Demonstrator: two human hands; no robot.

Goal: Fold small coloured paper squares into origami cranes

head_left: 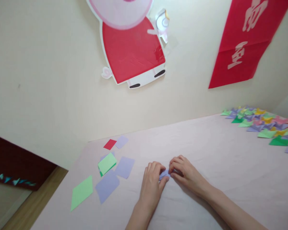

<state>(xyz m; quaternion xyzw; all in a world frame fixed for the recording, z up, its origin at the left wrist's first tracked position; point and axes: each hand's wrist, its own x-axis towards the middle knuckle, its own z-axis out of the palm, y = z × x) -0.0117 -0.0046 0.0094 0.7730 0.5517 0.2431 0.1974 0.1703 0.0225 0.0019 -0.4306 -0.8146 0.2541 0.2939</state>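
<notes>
A small piece of folded purple paper (164, 174) lies on the pale tabletop, mostly covered by my fingers. My left hand (153, 179) grips its left side, thumb below and fingers curled above. On its right end, my right hand (182, 171) pinches the paper between thumb and fingertips. The two hands almost meet over it. How the paper is folded underneath the fingers is hidden.
Loose sheets lie to the left: purple paper (107, 187), light green paper (82, 192) and a red piece (109, 144). Rows of folded paper figures (266, 125) stand at the far right. Behind the table (182, 137), the wall bears a cartoon cutout (134, 51) and a red banner (242, 48).
</notes>
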